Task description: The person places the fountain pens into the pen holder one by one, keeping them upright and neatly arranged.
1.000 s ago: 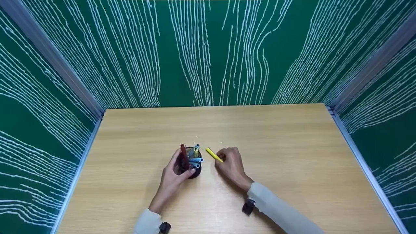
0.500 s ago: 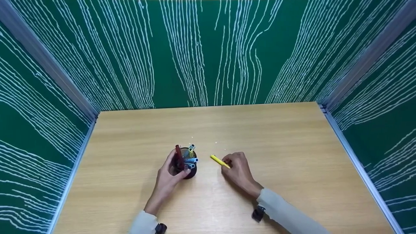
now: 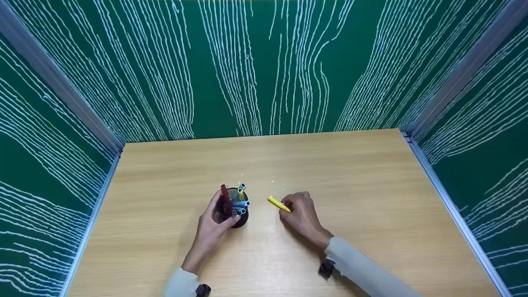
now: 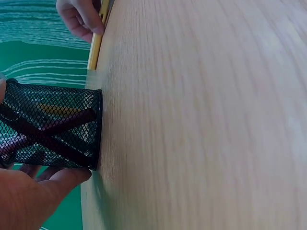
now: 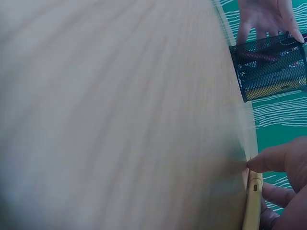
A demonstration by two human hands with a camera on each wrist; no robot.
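Note:
My left hand (image 3: 211,231) grips a black mesh pen cup (image 4: 57,124) that stands upright on the table, thumb on the near side and fingers round the far side. Inside it are several pens, among them a dark red pen (image 3: 226,199) leaning left, a light blue pen (image 3: 242,203) and a yellow-green pen (image 3: 240,194). To the right of the cup, my right hand (image 3: 304,215) pinches a yellow pen (image 3: 277,203) between thumb and fingers. That pen lies nearly flat, low along the tabletop, its free end pointing toward the cup.
The light wooden table (image 3: 350,165) is bounded by green walls (image 3: 297,66) with white wavy lines and by grey metal edge strips (image 3: 449,198). Tiny white specks (image 3: 272,181) lie on the table beyond the hands.
My right hand has drawn the yellow pen away from the cup, rightward and slightly nearer to me, then nearly stopped. My left hand keeps its grip on the cup. The head view shifted slightly.

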